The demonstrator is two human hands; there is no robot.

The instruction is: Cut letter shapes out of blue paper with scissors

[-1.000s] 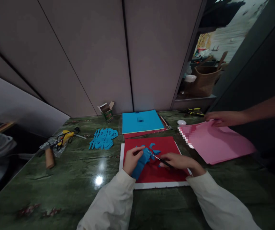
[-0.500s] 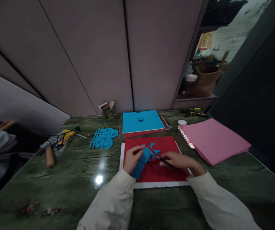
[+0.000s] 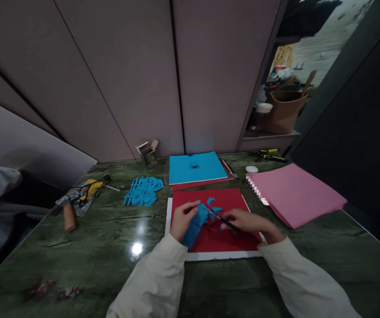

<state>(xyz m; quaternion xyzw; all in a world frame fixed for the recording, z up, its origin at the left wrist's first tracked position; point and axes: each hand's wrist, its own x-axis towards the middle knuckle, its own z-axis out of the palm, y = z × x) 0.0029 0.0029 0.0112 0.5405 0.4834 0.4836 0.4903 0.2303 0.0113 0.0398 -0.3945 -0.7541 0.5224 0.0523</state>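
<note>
The hands [image 3: 247, 221] hide part of the slim black tool [image 3: 227, 223].

Left hand [image 3: 183, 221] curled shut, low centre of frame, right hand [image 3: 246, 221] just beside it, palm down, pinching, left forearm [image 3: 153, 278] and right forearm [image 3: 305, 278] sleeved in cream, angling in from bottom edge

Counted on one table [image 3: 103, 265]: one left hand [image 3: 183, 222] and one right hand [image 3: 246, 222], both the person's own. One blue paper piece [image 3: 194, 227] is held in the left hand, one cutting tool [image 3: 225, 222] in the right. Near: one red sheet [image 3: 219, 238] on one white board [image 3: 223, 256]. Left: one pile of blue cut-outs [image 3: 143, 191], one plastic bag [image 3: 77, 201], one wooden handle [image 3: 69, 217]. Far: one blue paper stack [image 3: 194, 168], one small box [image 3: 148, 154], one yellow-marked tool [image 3: 269, 155], one round white object [image 3: 251, 169]. Right: one pink paper stack [image 3: 297, 194]. Beyond the table: one shelf [image 3: 269, 137], one wicker basket [image 3: 284, 112].
</note>
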